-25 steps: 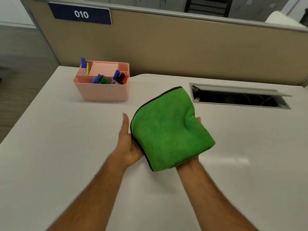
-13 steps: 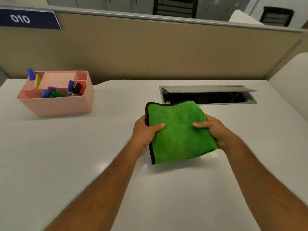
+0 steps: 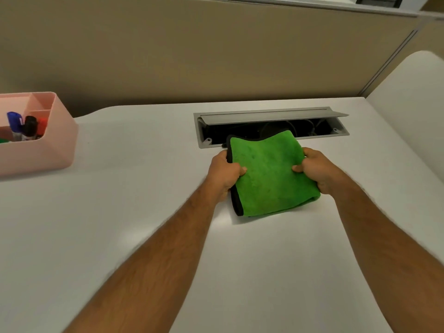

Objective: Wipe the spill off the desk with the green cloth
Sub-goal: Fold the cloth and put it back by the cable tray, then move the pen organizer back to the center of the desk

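- The desk (image 3: 120,212) is a smooth, matte white surface with a rounded step in its far edge toward the left; soft glare patches lie on it near the forearms.
- A tan fabric partition (image 3: 216,56) with a grey metal cap runs along the far edge; a second white surface (image 3: 413,104) with a curved corner adjoins the right edge.
- A long rectangular cable hatch (image 3: 271,127) with a grey metal frame is set into the desk near the far edge, its thin flap raised; dark cables show inside.
- A pink plastic organizer (image 3: 48,150) with rounded corners and inner dividers stands at the far left edge, partly cut off by the frame; capped markers (image 3: 22,127) in blue, black and red stand in its front compartment.
- The cloth (image 3: 271,174) is bright green, plush microfibre with black trim on its left edge, folded into a thick rough square. It sits toward the far middle of the desk, just in front of the hatch, its far edge overlapping the hatch's near rim in this view; whether its underside touches the desk I cannot tell.
- The left hand (image 3: 223,171) clamps the cloth's left edge, thumb on top.
- The right hand (image 3: 317,171) clamps the right edge likewise, thumb on top; both forearms are bare.
- No spill can be made out on the desk.
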A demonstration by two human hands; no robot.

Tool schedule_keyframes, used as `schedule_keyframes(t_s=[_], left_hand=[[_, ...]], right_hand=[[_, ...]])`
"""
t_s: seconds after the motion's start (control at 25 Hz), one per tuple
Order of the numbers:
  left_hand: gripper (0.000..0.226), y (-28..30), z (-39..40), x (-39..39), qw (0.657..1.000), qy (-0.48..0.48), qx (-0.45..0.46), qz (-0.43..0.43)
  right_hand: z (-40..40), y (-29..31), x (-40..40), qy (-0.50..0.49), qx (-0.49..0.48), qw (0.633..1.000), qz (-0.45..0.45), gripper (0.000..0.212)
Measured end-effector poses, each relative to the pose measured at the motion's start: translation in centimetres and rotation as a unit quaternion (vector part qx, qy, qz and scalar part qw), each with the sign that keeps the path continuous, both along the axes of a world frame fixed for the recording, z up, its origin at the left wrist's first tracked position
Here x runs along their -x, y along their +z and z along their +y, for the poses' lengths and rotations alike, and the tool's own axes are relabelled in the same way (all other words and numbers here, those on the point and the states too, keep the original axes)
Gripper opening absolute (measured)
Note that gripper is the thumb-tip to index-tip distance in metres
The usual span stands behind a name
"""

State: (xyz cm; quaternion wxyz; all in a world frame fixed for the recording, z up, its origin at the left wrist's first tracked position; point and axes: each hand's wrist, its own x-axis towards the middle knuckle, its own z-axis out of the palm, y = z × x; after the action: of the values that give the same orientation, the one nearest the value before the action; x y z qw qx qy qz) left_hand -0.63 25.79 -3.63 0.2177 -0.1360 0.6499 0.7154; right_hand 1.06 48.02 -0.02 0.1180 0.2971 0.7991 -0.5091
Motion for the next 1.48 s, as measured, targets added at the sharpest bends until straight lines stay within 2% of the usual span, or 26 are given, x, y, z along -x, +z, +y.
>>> schedule_keyframes(t_s=[0.16, 0.24, 0.32, 0.44, 0.56, 0.64, 0.68, 0.8, 0.96, 1.16, 1.28, 1.48], left_hand=[[0.051, -1.0, 0.7, 0.3, 0.993, -0.003, 0.109, 0.051], [0.057, -0.8, 0.4, -0.1, 0.975, -0.012, 0.195, 0.108], [0.066, -0.4, -0.2, -0.3, 0.940, -0.050, 0.287, 0.179], [0.080, -0.1, -1.7, -0.5, 0.861, -0.141, 0.425, 0.241], [0.082, 0.0, -4.4, -0.7, 0.795, -0.181, 0.509, 0.275], [0.084, 0.1, -6.8, -1.1, 0.782, -0.171, 0.523, 0.294], [0.085, 0.2, -8.1, -1.4, 0.786, -0.160, 0.519, 0.296], [0.091, 0.9, -12.7, -2.1, 0.823, -0.105, 0.485, 0.278], [0.089, 2.6, -19.2, -2.8, 0.849, -0.005, 0.451, 0.275], [0.074, 3.9, -27.7, -3.3, 0.859, 0.155, 0.385, 0.299], [0.069, 3.7, -33.4, -3.1, 0.846, 0.266, 0.355, 0.295], [0.060, 2.9, -41.5, -3.4, 0.813, 0.392, 0.325, 0.284]], right_hand=[[0.8, -1.0, 0.5, 0.026, -0.178, 0.984, 0.003, 0.049], [0.5, -1.2, 0.2, 0.041, -0.262, 0.964, 0.001, 0.054], [0.0, -1.0, -0.3, 0.059, -0.339, 0.939, 0.002, 0.061], [-1.2, -0.4, -0.8, 0.084, -0.431, 0.899, 0.012, 0.061], [-3.4, 0.6, -1.1, 0.077, -0.449, 0.889, 0.052, 0.061], [-6.1, 1.0, -1.1, 0.069, -0.425, 0.896, 0.108, 0.058], [-7.8, 1.1, -1.0, 0.064, -0.405, 0.902, 0.138, 0.057], [-14.1, 1.2, -0.6, 0.060, -0.315, 0.917, 0.235, 0.050], [-23.6, 1.4, 0.0, 0.068, -0.194, 0.921, 0.331, 0.041], [-34.3, 1.8, 0.4, 0.069, -0.073, 0.938, 0.331, 0.037], [-39.5, 1.8, 0.8, 0.082, -0.018, 0.948, 0.308, 0.038], [-45.4, 1.3, 1.2, 0.120, 0.070, 0.969, 0.203, 0.050]])
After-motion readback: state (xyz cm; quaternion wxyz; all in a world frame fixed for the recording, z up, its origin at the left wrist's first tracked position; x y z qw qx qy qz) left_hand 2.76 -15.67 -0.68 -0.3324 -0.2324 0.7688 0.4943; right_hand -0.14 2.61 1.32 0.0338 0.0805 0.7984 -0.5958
